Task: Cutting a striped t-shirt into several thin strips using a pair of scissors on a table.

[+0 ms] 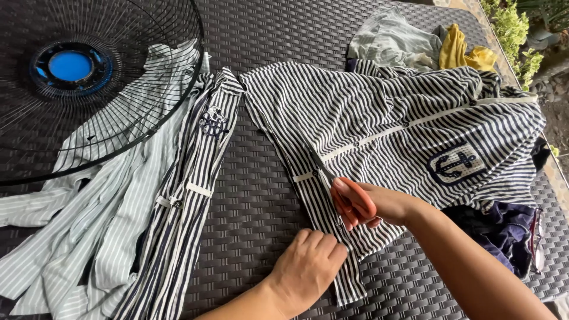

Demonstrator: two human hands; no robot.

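Observation:
A navy-and-white striped shirt (379, 112) with an anchor patch (455, 163) lies spread on the dark woven table (255, 195). My right hand (385, 204) grips orange-handled scissors (347, 195), whose blades point up-left into the shirt's lower edge near a white band. My left hand (308, 266) presses flat on the table and the shirt's hem, just below the scissors. A cut striped strip (189, 195) with a small crest lies to the left of the shirt.
A black fan grille (118, 89) with a blue hub rests at top left over pale striped cloth pieces (77, 225). Grey and yellow fabrics (427, 47) lie at the top right, dark navy cloth (510, 231) at right. Plants stand beyond the table's corner.

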